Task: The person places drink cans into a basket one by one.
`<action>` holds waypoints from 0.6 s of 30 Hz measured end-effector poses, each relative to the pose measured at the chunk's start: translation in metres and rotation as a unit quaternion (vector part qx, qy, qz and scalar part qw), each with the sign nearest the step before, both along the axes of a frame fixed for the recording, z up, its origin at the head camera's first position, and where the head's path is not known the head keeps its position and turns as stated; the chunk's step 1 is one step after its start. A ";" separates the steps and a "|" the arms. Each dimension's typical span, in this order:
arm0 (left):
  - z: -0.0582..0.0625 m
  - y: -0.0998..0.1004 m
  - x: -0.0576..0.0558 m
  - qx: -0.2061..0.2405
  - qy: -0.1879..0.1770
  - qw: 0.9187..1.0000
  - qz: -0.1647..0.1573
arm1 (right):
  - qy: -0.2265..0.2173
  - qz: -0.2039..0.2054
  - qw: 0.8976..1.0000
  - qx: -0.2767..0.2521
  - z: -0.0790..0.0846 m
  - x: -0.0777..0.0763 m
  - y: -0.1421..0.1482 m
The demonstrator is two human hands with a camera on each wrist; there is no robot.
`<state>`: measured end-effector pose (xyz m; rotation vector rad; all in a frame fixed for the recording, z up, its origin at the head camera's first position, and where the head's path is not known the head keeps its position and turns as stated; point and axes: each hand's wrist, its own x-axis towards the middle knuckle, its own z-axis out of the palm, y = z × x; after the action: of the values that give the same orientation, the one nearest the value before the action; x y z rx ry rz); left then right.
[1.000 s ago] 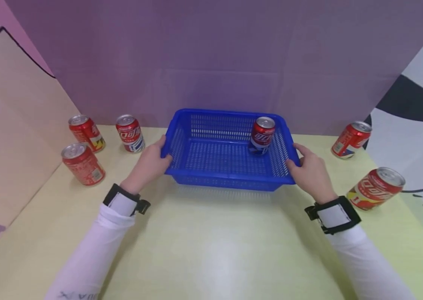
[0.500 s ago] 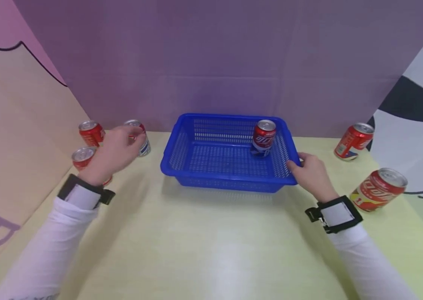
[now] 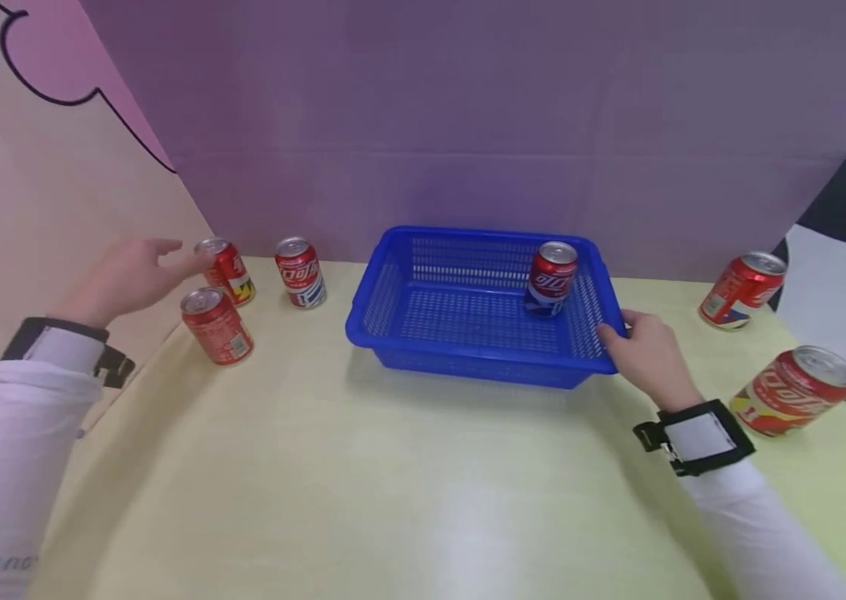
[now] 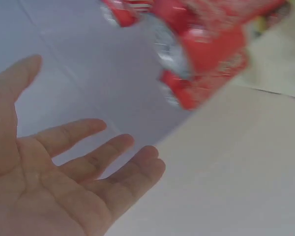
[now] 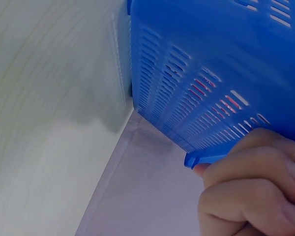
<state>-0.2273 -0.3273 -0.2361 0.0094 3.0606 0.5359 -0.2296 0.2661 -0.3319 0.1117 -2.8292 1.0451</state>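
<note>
Left reach: A person's left hand (image 3: 126,279) hung at the rear-left can (image 3: 233,275), fingers and thumb spread well apart and holding nothing. The hand overlapped the can in the head view, yet the left wrist view showed a gap, so contact looked unlikely.
Grip technique: A sound hold on that can would have called for a level approach, thumb and fingers rounding the body rather than the lid, with the wrist kept clear of the front-left can (image 3: 217,329), near enough to be knocked.
Right anchor: The right hand (image 3: 648,354) gripped the right rim of a blue basket (image 3: 468,353), thumb over the lip and fingers curled at the outer side. A light, even hold looked best; a hard pull might have slid or tipped it.
Blue basket: Broad and slotted, it sat on a pale table (image 3: 407,467) before a purple wall (image 3: 468,108).
Basket contents: One red-and-blue can (image 3: 548,282) stood upright toward the right end, its red showing through the slots in the right wrist view.
Outside left: A third can (image 3: 301,275) stood between the rear-left can and the basket, touching neither.
Outside right: The back-right can (image 3: 741,292) and front-right can (image 3: 798,392) stood apart, the latter near the right wrist strap (image 3: 703,437).
</note>
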 end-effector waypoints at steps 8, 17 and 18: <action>-0.034 -0.007 -0.011 0.000 -0.052 0.998 -0.024 | -0.012 0.000 1.000 -0.009 0.000 0.001 0.001; -0.050 0.002 -0.025 -0.010 -0.071 0.996 -0.055 | -0.001 -0.001 1.000 -0.014 -0.002 0.001 0.001; -0.051 0.002 -0.026 -0.007 -0.074 0.996 -0.056 | -0.001 -0.002 1.000 -0.016 -0.002 0.001 0.001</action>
<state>-0.2530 -0.3258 -0.2874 0.1344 2.8991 0.4841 -0.2285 0.2673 -0.3338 0.1032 -2.8120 1.0884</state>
